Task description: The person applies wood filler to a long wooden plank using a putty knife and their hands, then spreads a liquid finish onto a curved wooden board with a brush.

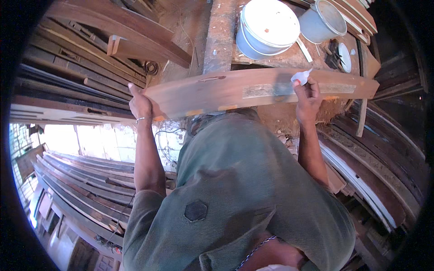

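A long wooden board (pixel 190 93) lies crosswise in front of me, with a dark mark near its middle, a pale strip along its right part and orange patches on its near edge. My left hand (pixel 140 105) grips the board's left end, thumb raised along it. My right hand (pixel 308 98) is over the board's right part and pinches a small translucent white plastic piece (pixel 300 77) between thumb and fingers. Whether this hand also touches the board I cannot tell.
A lidded white bucket (pixel 268 27) and an open grey bucket (pixel 323 22) stand on a wooden workbench (pixel 218 40) beyond the board. A round white lid (pixel 344 57) lies near them. Stacked timber (pixel 84 61) fills the left; more planks (pixel 366 162) lie at right.
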Tool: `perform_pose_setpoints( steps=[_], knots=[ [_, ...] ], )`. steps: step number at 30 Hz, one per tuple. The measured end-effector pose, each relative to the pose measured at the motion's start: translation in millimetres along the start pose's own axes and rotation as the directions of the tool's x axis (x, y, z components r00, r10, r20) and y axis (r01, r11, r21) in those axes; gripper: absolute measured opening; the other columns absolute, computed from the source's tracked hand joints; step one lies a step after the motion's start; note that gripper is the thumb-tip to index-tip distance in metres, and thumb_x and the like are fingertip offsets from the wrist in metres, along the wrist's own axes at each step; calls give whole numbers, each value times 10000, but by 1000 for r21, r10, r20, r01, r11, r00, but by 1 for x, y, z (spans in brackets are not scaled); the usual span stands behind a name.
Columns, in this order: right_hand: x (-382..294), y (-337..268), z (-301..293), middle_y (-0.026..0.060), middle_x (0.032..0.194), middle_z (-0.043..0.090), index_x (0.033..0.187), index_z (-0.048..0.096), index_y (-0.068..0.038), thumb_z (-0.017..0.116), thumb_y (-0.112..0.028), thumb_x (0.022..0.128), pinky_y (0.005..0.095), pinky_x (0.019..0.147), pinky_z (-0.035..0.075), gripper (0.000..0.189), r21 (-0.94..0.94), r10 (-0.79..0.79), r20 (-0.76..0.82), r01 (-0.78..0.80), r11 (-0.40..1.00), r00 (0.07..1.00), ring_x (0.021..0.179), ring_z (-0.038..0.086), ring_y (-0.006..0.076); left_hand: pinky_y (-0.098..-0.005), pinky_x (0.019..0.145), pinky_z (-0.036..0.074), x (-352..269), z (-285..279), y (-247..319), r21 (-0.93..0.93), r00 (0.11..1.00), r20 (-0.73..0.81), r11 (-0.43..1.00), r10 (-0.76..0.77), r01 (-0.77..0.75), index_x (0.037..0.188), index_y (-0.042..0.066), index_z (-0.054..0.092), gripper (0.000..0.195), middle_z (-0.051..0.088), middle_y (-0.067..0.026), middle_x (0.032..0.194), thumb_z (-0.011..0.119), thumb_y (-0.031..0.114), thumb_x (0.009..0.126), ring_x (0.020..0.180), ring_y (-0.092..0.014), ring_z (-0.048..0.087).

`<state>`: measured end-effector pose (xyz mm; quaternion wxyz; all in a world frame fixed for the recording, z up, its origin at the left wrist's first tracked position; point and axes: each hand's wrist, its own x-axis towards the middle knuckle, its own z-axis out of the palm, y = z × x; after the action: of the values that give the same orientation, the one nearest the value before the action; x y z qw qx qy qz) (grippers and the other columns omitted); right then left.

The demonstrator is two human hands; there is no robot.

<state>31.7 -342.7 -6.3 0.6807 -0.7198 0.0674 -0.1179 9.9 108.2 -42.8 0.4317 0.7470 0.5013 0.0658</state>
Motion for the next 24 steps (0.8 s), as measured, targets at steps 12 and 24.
perform_pose_setpoints(
  steps=[12,24],
  knots=[
    [-11,30,62,-14,934,639,1075,635,-32,699,-114,890,224,723,450,212,-117,167,442,-128,985,881,815,555,45,-476,1028,367,33,16,-23,427,993,108,904,-54,2,1059,-216,607,1081,573,-402,1153,175,762,901,1188,-484,523],
    [-26,45,97,-37,863,628,1057,642,-14,698,-110,886,203,657,440,203,-167,258,381,-208,964,888,751,537,27,-436,922,458,35,32,-1,133,452,272,432,850,-892,1066,60,672,291,671,-159,1040,645,291,890,1030,-362,592]
  ],
)
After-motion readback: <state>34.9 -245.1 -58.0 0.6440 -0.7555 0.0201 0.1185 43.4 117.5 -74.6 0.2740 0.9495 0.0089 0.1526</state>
